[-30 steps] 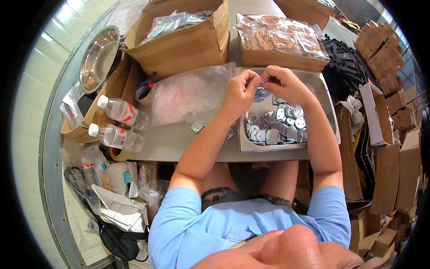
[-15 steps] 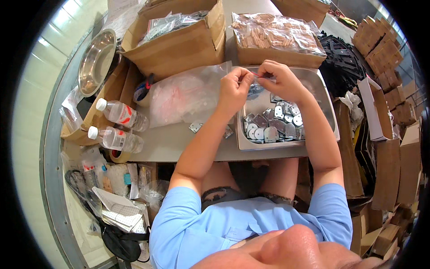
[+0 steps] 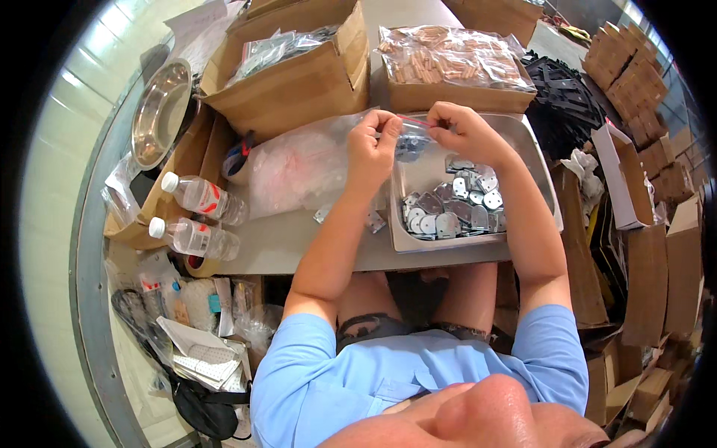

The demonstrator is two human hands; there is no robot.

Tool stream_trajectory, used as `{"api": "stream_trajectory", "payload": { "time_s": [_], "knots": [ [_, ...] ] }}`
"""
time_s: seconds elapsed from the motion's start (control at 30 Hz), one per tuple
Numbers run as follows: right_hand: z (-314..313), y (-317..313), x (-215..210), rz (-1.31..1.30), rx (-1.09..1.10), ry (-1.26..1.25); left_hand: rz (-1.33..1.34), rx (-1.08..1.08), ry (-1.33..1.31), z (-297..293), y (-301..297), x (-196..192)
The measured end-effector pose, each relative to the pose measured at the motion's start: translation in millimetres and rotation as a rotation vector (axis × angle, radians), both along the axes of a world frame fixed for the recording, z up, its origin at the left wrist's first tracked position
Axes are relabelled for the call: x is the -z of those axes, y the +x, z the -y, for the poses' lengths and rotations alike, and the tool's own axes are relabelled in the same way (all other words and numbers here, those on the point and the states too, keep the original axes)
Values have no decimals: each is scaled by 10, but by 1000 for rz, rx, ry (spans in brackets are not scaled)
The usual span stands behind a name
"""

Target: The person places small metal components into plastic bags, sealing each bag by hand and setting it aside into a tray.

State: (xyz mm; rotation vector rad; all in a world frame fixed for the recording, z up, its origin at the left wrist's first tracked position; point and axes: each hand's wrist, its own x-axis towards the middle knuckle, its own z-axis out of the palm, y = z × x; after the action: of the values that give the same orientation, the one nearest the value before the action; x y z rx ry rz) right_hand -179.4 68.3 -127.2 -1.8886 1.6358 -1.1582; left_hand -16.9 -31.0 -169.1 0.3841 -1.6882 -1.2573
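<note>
Above the far side of a metal tray, a small clear zip bag with a red seal strip is stretched between my hands. My left hand pinches one end of the strip. The other end is between the thumb and fingers of my right hand. Greyish pieces show through the plastic, too blurred to name. Many small metal plates with rounded ends and holes lie heaped in the tray below. Left of the tray, a large clear bag of reddish-edged plastic bags lies flat on the table, partly behind my left forearm.
Behind my hands stand a cardboard box of bagged parts and another box topped with bagged copper-coloured pins. Two plastic bottles lie at left near a metal bowl. Black parts are piled beyond the tray's right side.
My hands have drawn apart, mostly by the left one moving left. More of the red strip and the bag under it shows between them.
</note>
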Motion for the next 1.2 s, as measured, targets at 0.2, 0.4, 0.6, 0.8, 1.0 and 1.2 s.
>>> {"api": "stream_trajectory", "payload": {
  "time_s": [0.2, 0.4, 0.6, 0.8, 1.0, 1.2],
  "knots": [
    [-16, -162, 30, 104, 29, 36, -51, 24, 186, 68, -28, -54],
    [15, -659, 244, -278, 200, 256, -301, -93, 261, 551, 78, -627],
    [-7, -574, 370, -534, 187, 683, -669, -257, 121, 1149, 185, -1436],
    [-87, -748, 317, -431, 349, 687, -153, -514, -582, 1317, 75, -949],
    [-120, -1087, 486, -645, 303, 820, 282, -644, -1058, 1286, -1, -831],
    [-103, -890, 262, -122, 318, 511, 39, -393, -654, 529, -116, -576]
  ]
}}
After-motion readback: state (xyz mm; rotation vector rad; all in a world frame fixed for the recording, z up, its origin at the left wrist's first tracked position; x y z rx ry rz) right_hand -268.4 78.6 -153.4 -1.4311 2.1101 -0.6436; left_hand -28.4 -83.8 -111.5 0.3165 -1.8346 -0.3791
